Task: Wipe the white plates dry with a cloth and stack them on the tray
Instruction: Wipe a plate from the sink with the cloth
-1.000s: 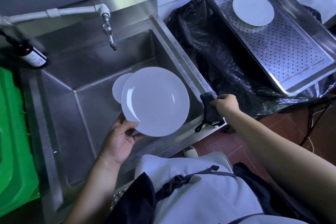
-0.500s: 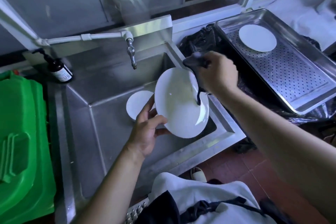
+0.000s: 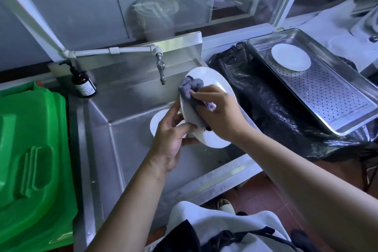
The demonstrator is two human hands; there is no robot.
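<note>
Plate point(image 3: 212, 80) glossy white, round; crumpled grey cloth point(image 3: 191, 88) pressed by right hand point(image 3: 221, 116).

White plate point(image 3: 212, 80), grey cloth point(image 3: 191, 88), green bin point(image 3: 34, 149), perforated steel tray point(image 3: 319, 86), black bag point(image 3: 263, 104)

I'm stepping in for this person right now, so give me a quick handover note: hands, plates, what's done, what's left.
Left hand: grip on the lower edge of the tilted white plate, held over the sink.
Right hand: presses the grey cloth against that plate's face.
Done: one plate lies on the perforated tray, to the right.
Left: finish wiping the held plate, stack it on the tray, then dry the plate in the sink.
</note>
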